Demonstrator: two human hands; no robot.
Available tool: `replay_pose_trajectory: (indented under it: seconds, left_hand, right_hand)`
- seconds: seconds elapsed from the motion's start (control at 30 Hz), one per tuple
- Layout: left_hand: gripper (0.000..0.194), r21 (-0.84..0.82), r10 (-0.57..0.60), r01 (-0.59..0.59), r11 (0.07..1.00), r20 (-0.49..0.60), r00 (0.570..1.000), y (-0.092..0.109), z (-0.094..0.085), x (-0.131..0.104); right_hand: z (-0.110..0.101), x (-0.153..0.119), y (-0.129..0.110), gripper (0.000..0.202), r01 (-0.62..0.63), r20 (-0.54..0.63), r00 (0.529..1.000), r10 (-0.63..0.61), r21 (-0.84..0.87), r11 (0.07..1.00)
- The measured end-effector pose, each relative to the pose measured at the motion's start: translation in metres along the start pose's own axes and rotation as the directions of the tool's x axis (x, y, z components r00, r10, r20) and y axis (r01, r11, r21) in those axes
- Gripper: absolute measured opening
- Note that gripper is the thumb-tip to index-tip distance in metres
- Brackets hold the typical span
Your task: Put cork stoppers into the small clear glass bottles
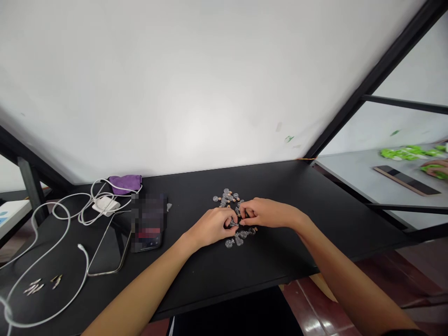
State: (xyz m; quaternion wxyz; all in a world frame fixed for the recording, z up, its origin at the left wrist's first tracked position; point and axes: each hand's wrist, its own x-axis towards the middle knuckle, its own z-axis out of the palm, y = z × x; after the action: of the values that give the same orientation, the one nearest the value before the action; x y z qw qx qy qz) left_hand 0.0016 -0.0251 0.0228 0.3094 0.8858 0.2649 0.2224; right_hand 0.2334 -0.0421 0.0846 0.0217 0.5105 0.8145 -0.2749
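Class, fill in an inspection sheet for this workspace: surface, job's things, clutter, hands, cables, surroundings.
Surface: black table, matte.
Job's things: small glass bottles with corks, heaped between and under the hands.
Clutter: purple cloth, phone on a stand, small metal pins.
Hands: left hand and right hand meet over the heap, pinching one small bottle.
Cables: white cable looped at left, with white charger.
Surroundings: white wall, black frame, neighbouring table with green items.

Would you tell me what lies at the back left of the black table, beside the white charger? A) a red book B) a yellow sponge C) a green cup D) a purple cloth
D: a purple cloth lies at the table's back edge, just behind the white charger and its coiled cable.
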Motion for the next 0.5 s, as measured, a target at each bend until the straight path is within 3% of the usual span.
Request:
replay_pose_trajectory:
  seconds: [0.27,0.5]
  left_hand:
    - [0.004,-0.012,-0.027,0.027,1.000,-0.053,0.998,0.007,-0.004,-0.001]
    - [0.004,0.078,0.011,0.004,0.997,-0.189,0.982,0.012,-0.002,-0.001]
  right_hand:
    - [0.004,0.000,0.006,0.008,0.039,-0.046,0.998,-0.036,0.061,0.997]
    - [-0.033,0.015,0.012,0.030,0.150,-0.091,0.988,-0.122,0.438,0.886]
